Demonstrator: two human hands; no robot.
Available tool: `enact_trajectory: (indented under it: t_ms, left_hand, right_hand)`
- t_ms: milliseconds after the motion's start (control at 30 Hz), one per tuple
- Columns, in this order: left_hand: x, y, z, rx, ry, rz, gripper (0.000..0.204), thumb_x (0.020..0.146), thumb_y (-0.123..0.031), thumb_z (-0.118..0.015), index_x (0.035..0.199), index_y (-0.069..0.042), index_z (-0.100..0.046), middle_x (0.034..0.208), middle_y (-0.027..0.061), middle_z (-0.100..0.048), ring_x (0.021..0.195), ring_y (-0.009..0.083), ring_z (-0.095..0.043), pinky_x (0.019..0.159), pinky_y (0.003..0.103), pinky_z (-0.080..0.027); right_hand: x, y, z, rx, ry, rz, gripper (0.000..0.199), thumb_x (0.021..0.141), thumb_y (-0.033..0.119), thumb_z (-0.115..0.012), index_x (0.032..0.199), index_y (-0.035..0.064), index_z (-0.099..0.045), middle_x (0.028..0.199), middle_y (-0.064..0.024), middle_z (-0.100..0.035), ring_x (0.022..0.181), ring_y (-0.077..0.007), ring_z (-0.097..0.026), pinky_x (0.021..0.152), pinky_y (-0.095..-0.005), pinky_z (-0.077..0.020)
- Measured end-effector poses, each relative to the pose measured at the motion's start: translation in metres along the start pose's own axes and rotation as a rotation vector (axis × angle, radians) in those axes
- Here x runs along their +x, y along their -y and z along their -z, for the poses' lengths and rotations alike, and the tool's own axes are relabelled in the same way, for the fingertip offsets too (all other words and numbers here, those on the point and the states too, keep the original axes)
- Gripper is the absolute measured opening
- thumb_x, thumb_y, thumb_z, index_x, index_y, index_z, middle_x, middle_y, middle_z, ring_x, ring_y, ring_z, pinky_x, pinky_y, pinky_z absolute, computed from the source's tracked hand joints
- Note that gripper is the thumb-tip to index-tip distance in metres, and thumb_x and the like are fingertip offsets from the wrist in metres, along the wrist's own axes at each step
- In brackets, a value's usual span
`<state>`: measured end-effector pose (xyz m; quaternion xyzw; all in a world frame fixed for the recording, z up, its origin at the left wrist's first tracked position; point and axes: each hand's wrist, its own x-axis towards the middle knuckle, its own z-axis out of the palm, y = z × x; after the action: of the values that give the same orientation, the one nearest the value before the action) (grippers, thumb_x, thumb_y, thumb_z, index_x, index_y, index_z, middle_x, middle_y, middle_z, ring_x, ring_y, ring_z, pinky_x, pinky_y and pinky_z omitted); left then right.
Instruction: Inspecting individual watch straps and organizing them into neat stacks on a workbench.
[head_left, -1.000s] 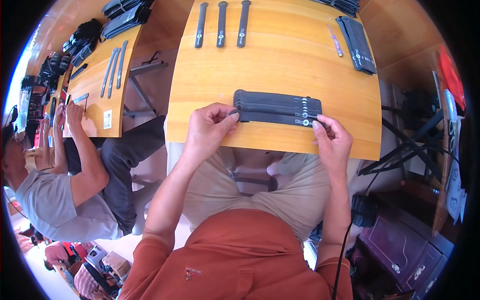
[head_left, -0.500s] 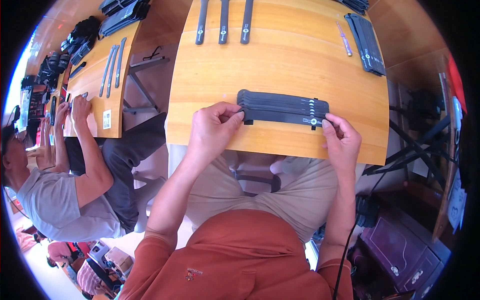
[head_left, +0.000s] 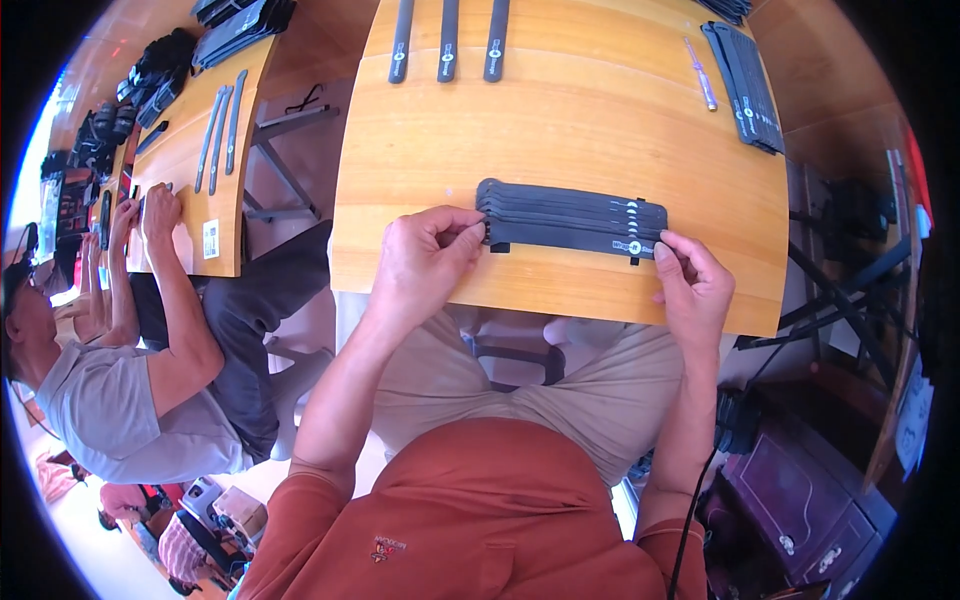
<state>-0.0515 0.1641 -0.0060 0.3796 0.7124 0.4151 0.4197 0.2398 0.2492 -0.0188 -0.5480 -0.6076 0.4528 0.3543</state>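
A fanned row of dark grey straps (head_left: pixel 565 213) lies across the table close to its front edge, overlapping one another and with pale printing near their right ends. The thumb and fingers of my left hand (head_left: pixel 425 260) pinch the left end of the nearest strap. At its right end, my right hand (head_left: pixel 697 290) pinches the same strap between thumb and forefinger. Small black tabs stick out from under the row at both ends. Three single straps, a left one (head_left: pixel 400 45), a middle one (head_left: pixel 449 45) and a right one (head_left: pixel 496 45), lie apart at the far side.
On the right of the wooden table (head_left: pixel 420 140) are a thin purple-handled tool (head_left: pixel 705 85) and a bundle of dark straps (head_left: pixel 745 90). To the left, another person (head_left: pixel 130 400) works at a second table (head_left: pixel 195 215) with straps on it.
The whole view has shifted slightly. Both hands keep their pinch on the nearest strap, with the right hand a little farther from the left.
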Motion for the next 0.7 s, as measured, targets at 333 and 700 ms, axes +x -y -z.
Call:
enact_trajectory:
  t_ms: [333,700]
  left_hand:
    - [-0.0010,-0.0043,0.0002,0.061,0.025,0.052,0.019,0.099,-0.007,-0.069,0.110,0.008,-0.073,0.080,0.0039,-0.072,0.072,0.0051,-0.064,0.067,0.021,-0.054]
    - [-0.0016,-0.0012,-0.0018,0.017,-0.010,0.035,0.019,0.096,-0.006,-0.070,0.108,0.008,-0.074,0.077,0.0053,-0.073,0.068,0.0058,-0.064,0.062,0.024,-0.052]
  right_hand:
    - [0.0016,-0.0010,0.0011,-0.016,0.022,0.014,0.018,0.096,0.007,-0.074,0.110,-0.0037,-0.073,0.077,-0.0016,-0.066,0.062,-0.0044,-0.057,0.048,-0.0211,-0.0468]
    - [0.0012,-0.0018,-0.0026,-0.001,-0.005,0.042,0.015,0.095,0.005,-0.074,0.106,-0.0052,-0.073,0.081,-0.0027,-0.067,0.064,-0.0047,-0.057,0.052,-0.0215,-0.0455]
